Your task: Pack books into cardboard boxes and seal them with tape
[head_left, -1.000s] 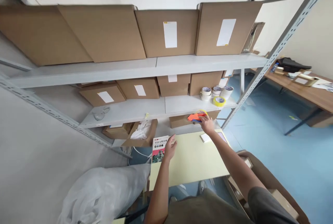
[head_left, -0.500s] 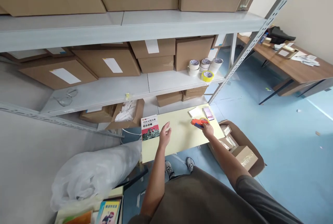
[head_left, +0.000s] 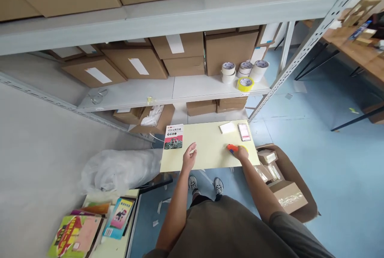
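My right hand [head_left: 241,154] is closed around a tape dispenser [head_left: 232,148] with an orange and blue body. Part of its yellow tape roll shows beside the fingers. It is over the right part of a pale yellow table [head_left: 207,142], close to the front edge. Over the table's left half, my left hand [head_left: 189,157] is open, fingers apart, holding nothing. Left of that hand lies a book [head_left: 173,137] with a white and red cover. A small white box or pad [head_left: 227,127] and a pink-and-white item [head_left: 244,132], blurred out, lie at the back right.
Behind the table stands a metal shelf [head_left: 144,90] with cardboard boxes [head_left: 232,52] and tape rolls [head_left: 245,84]. At right on the floor, a large carton [head_left: 303,182] holds smaller boxes. Bubble wrap [head_left: 120,170] and a side table with books [head_left: 121,214] are at left.
The head view has shifted, bringing more of the side table into sight. My right hand has drawn the tape dispenser back from the pink-and-white item toward the front edge. My left hand stays open.
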Demonstrator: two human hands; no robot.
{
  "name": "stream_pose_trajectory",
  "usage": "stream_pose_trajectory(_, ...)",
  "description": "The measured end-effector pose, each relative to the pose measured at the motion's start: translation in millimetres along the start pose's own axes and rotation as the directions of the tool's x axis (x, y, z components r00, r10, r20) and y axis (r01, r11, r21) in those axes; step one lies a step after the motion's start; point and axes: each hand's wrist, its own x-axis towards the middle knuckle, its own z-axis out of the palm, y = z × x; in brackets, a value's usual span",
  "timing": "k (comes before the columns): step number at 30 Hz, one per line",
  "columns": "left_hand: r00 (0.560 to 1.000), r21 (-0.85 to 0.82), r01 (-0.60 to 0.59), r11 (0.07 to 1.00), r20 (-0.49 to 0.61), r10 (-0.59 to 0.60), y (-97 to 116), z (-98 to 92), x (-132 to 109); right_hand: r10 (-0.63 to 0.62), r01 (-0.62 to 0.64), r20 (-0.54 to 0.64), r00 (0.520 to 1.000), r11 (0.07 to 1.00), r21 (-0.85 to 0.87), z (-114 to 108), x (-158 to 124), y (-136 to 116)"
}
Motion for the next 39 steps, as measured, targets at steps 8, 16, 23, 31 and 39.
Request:
stream_pose_trajectory(8, 0.973, -0.016, 0.011, 1.0, -0.232, -0.015, 5.0, -22.7, -27.0, -0.528, 0.534, -0.102, 0.843, 0.802, 0.269, -2.5, 7.0, -121.6)
stream_pose_trajectory(16, 0.841, -0.104, -0.002, 0.995, -0.538, -0.055, -9.1, -109.7, -128.8, -0.861, 0.777, 0.021, 0.509, 0.47, 0.419, 67.6, -84.4, -243.1)
stream_pose_trajectory(23, 0.626, -0.116, -0.005, 0.993, -0.775, -0.087, -59.6, -211.7, -287.3, -0.958, 0.819, 0.171, 0.23, 0.286, 0.498, 157.4, -235.6, -325.6)
stream_pose_trajectory(31, 0.37, -0.212, -0.002, 0.977, -0.908, -0.196, -121.7, -299.8, -488.3, -0.939, 0.836, 0.344, -0.022, 0.172, 0.521, 258.1, -435.6, -362.9)
stream_pose_trajectory(39, 0.176, -0.299, 0.053, 0.953, -0.936, -0.304, -183.8, -341.2, -659.6, -0.878, 0.819, 0.436, -0.198, 0.097, 0.566, 351.7, -594.0, -357.7)
